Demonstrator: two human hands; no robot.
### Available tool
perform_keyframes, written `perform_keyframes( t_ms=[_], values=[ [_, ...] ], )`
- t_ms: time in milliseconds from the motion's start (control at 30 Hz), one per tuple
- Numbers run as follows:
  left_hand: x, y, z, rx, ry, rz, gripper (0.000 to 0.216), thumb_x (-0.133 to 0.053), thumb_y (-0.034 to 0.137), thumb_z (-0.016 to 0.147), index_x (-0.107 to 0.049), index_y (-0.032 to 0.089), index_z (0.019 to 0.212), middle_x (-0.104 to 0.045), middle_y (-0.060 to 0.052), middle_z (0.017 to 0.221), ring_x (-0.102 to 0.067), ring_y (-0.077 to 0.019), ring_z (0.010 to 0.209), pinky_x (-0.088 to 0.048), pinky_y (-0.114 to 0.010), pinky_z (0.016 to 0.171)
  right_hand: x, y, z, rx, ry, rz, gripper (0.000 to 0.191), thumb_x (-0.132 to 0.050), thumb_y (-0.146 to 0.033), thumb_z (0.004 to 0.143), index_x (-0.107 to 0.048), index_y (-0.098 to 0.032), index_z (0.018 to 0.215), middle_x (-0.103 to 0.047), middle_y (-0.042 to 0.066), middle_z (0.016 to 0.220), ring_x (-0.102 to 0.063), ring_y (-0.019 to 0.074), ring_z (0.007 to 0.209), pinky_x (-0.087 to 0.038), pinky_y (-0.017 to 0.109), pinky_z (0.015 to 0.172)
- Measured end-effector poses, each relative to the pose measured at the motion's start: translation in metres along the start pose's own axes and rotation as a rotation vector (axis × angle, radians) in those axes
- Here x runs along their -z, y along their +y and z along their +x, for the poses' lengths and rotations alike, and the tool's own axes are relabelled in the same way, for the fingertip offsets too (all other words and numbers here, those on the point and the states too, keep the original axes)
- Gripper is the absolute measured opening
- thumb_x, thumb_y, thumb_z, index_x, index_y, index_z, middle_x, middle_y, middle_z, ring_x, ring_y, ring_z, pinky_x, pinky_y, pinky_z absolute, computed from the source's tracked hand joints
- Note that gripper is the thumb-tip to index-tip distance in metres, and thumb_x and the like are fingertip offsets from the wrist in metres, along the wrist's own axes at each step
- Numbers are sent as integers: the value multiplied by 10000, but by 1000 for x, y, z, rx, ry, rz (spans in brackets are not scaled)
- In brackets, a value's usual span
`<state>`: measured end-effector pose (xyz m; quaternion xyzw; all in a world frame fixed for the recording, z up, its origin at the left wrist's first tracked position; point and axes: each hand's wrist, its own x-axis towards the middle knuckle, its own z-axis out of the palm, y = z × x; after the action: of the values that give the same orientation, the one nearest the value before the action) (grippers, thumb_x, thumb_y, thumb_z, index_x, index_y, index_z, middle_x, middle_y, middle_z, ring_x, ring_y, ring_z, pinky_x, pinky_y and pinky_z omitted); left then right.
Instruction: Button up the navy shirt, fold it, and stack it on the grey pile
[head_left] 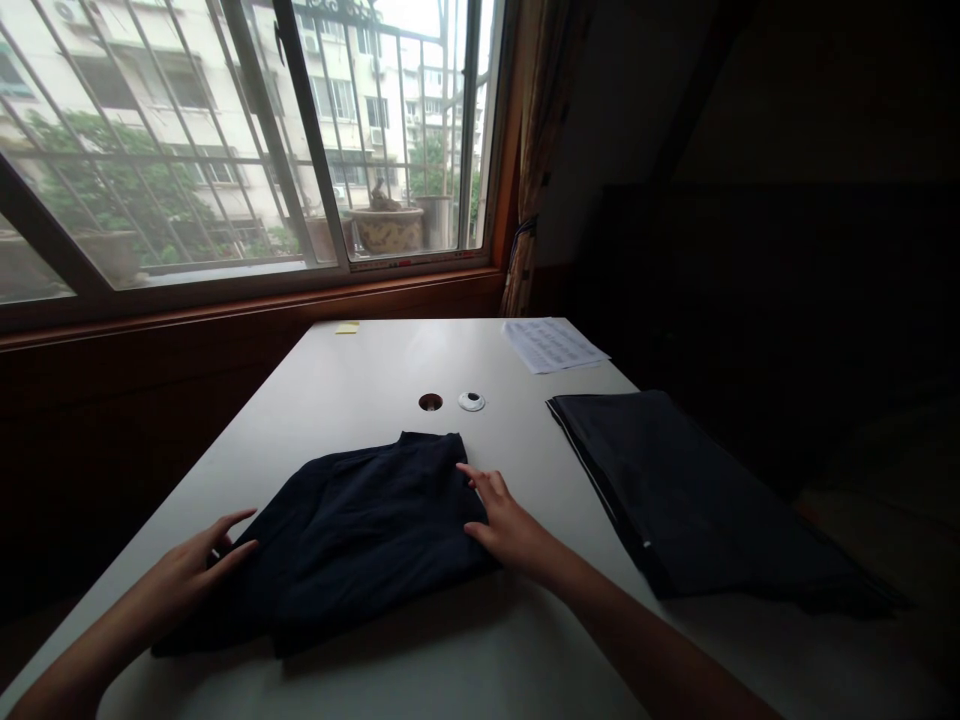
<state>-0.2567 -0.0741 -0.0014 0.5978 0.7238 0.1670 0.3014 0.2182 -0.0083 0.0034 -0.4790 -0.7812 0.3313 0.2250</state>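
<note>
Left hand: the left hand lies flat at the near left edge of the cloth, fingers spread and released, fingertips touching the cloth's left side; it grips nothing.
Right hand: the right hand rests palm down on the cloth's right edge, fingers stretched out and loose, pointing toward the far left; it presses the fabric and does not clasp it.
Cloth: a dark navy folded garment, lying flat on the table between the two hands, near the front edge and a little left of the middle; its far edge shows a small notch, and its near left corner runs under the left wrist.
Second garment: a dark folded piece with a thin pale stripe along its left edge lies to the right, apart from the cloth, reaching to the table's right edge.
Hole: a round hole in the tabletop sits just beyond the cloth.
Cap: a white ring cap lies just beside the hole, to its right.
Paper: a printed sheet lies at the far right of the table.
Note: a small yellow note sits at the far edge.
Window: a barred window stands behind the table, with a plant pot on the sill outside and a curtain at its right.
</note>
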Motion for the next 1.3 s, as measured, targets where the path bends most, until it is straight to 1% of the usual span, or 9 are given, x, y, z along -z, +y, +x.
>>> perform_keyframes(
  t_ms=[100, 233, 367, 567, 733, 933, 1033, 1167, 1300],
  values=[
    [-11, 17, -2, -72, -35, -7, 684, -494, 660, 883, -467, 245, 1426, -691, -58, 933, -697, -266, 788, -567, -360, 707, 20, 15, 9, -18, 104, -9, 743, -583, -65, 813, -367, -302, 1483, -458, 73, 1222, -577, 206, 1127, -457, 377, 1045],
    [-45, 55, -6, -245, -116, 32, 580, -461, 573, 950, -400, 309, 1463, -663, -32, 947, -668, -216, 761, -551, -336, 715, 72, 41, 13, 1, 337, -265, 465, -517, -93, 869, -587, -250, 1300, -486, 98, 1203, -593, 234, 1107, -487, 393, 1001],
    [-72, 105, -1, -449, -44, 152, 507, -459, 517, 973, -430, 337, 1446, -627, -49, 1016, -631, -188, 762, -543, -337, 729, 105, 47, 0, 52, 451, -566, 310, -555, -179, 903, -663, -247, 1185, -571, 108, 1233, -587, 296, 1132, -480, 480, 988],
    [-86, 177, 47, -648, 112, 258, 350, -458, 448, 983, -638, 275, 1228, -614, -91, 1099, -606, -266, 1015, -521, -410, 872, 62, 24, -24, 414, 130, -583, 495, -520, -435, 981, -480, -272, 1446, -429, 80, 1538, -365, 280, 1430, -315, 506, 1168],
    [-114, 201, 100, -681, 121, 283, 346, -520, 415, 952, -626, 214, 1212, -607, -118, 1129, -575, -305, 1059, -469, -481, 967, 20, 36, -29, 392, -67, -603, 634, -443, -570, 985, -365, -251, 1527, -310, 101, 1607, -266, 297, 1483, -252, 551, 1178],
    [-124, 192, 133, -701, 66, 253, 263, -576, 433, 913, -627, 202, 1027, -598, -102, 1041, -574, -286, 973, -493, -453, 886, 18, 43, -38, 417, -62, -582, 683, -428, -586, 984, -268, -259, 1561, -237, 104, 1635, -195, 289, 1504, -218, 556, 1188],
    [-120, 188, 135, -716, 45, 232, 236, -580, 422, 910, -616, 214, 1016, -599, -91, 1049, -576, -266, 971, -502, -417, 857, 14, 36, -46, 547, -31, -540, 705, -521, -599, 937, -355, -229, 1513, -310, 118, 1603, -221, 294, 1486, -219, 547, 1193],
    [-117, 191, 128, -734, 45, 220, 212, -589, 352, 902, -590, 223, 1071, -594, -86, 1068, -572, -258, 981, -484, -407, 871, 2, 24, -53, 747, 4, -495, 429, -591, -498, 933, -564, -234, 1270, -571, 70, 1366, -452, 250, 1288, -321, 473, 1140],
    [-116, 199, 121, -721, 51, 213, 171, -580, 281, 882, -572, 219, 1041, -577, -81, 1043, -582, -242, 901, -482, -388, 812, -5, 13, -50, 820, 58, -523, 196, -591, -384, 955, -619, -226, 1067, -661, 27, 1090, -553, 191, 975, -449, 365, 896]
  ],
)
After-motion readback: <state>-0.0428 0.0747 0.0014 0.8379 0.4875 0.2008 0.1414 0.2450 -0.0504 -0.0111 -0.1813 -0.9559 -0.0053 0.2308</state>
